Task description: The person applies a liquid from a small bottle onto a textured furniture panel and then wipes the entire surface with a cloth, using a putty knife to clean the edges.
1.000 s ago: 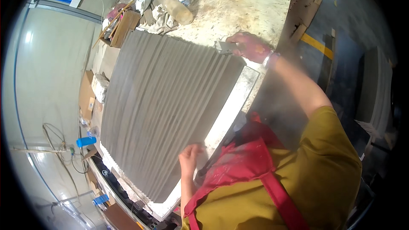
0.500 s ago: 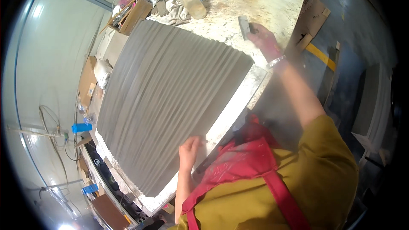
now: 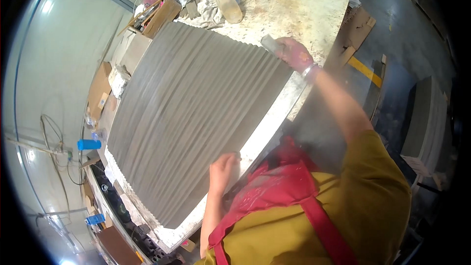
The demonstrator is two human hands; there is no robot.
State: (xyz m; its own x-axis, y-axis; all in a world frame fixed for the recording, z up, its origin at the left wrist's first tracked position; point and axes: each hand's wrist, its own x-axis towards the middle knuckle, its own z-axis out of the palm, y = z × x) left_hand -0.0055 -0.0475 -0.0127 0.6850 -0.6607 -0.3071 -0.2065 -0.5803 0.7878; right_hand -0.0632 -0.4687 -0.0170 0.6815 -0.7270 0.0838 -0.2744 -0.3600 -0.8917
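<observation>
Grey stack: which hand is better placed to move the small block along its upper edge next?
Right hand, likely: it holds the small block at the top right of the grey stack; the left hand is farther down.

No readable lettering, numbers, brands or signs anywhere here.

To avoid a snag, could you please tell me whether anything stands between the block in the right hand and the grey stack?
Nothing visible does: the block in the right hand is at the far edge of the stack, though whether they touch is unclear. The bottle and cloth lie farther left.
</observation>
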